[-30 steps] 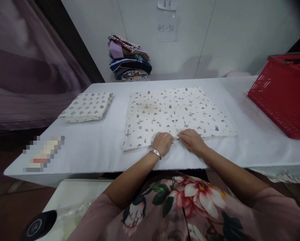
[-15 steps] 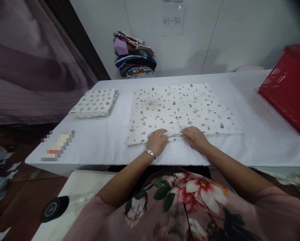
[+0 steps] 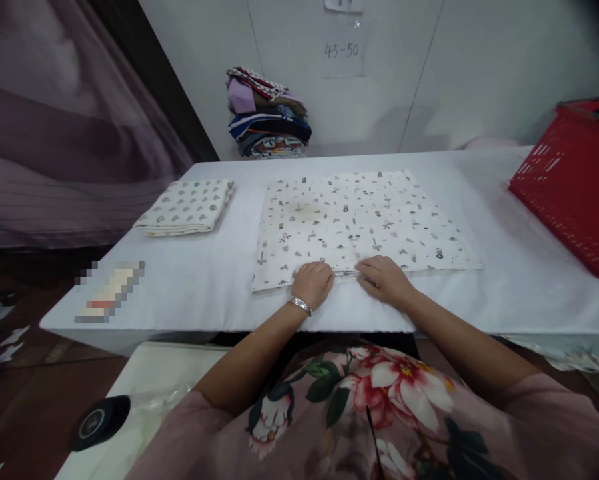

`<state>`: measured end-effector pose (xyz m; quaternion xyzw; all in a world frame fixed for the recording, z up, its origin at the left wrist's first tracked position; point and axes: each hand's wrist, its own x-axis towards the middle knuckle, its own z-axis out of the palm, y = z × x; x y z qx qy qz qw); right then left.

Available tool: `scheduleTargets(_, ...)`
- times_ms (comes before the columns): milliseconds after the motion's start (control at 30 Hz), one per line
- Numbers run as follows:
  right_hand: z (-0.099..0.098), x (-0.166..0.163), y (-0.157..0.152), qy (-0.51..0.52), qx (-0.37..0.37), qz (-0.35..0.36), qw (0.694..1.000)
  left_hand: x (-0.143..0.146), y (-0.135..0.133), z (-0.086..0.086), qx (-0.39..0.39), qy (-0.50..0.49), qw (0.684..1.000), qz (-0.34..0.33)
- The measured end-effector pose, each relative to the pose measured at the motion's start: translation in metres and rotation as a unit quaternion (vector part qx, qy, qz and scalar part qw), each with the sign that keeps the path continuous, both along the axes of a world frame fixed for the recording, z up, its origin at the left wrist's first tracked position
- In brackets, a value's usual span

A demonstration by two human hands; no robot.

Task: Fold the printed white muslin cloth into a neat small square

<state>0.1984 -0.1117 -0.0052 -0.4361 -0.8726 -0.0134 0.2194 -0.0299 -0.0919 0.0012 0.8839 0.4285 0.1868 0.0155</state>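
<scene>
A white patterned cloth (image 3: 354, 217) lies spread flat on the white table (image 3: 504, 280). Both of my hands rest at the middle of its near edge, close together. My left hand (image 3: 313, 283), with a silver bracelet at the wrist, has its fingers curled onto the hem. My right hand (image 3: 385, 280) pinches the same hem just to the right. A small fold of fabric shows between the two hands.
A folded cloth (image 3: 187, 207) with a similar print lies at the table's left. A red plastic basket (image 3: 572, 187) stands at the right edge. A stack of folded colourful fabrics (image 3: 269, 113) sits against the back wall. A dark round object (image 3: 101, 421) lies on a low white surface at lower left.
My hands stay at the cloth's near edge, gripping the hem; only the camera view shifts slightly.
</scene>
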Motion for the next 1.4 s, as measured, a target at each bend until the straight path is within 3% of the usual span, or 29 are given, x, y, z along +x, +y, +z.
scheduleTargets(400, -0.0020, -0.0012, 0.0043, -0.012, 0.005, -0.015, 1.000, -0.0046, 0.0025, -0.0016, -0.028, -0.088, 0.995, -0.020)
scheduleTargets(733, -0.0017, -0.0019, 0.0033, -0.022, 0.013, -0.019, 0.999, 0.0017, 0.0045, 0.0006, -0.001, 0.002, 1.000, -0.009)
scheduleTargets(867, -0.0023, -0.0019, 0.0038, -0.029, 0.013, -0.021, 0.999, 0.0009, 0.0049, 0.0041, 0.000, -0.018, 1.000, -0.011)
scheduleTargets(1167, -0.0027, -0.0017, 0.0055, -0.037, 0.002, -0.028, 0.999, -0.0013, 0.0016, 0.0047, -0.071, 0.015, 0.997, -0.004)
scheduleTargets(1400, -0.0035, -0.0025, 0.0054, -0.041, 0.002, -0.028, 0.999, 0.0007, 0.0043, 0.0042, -0.041, 0.055, 0.998, -0.002)
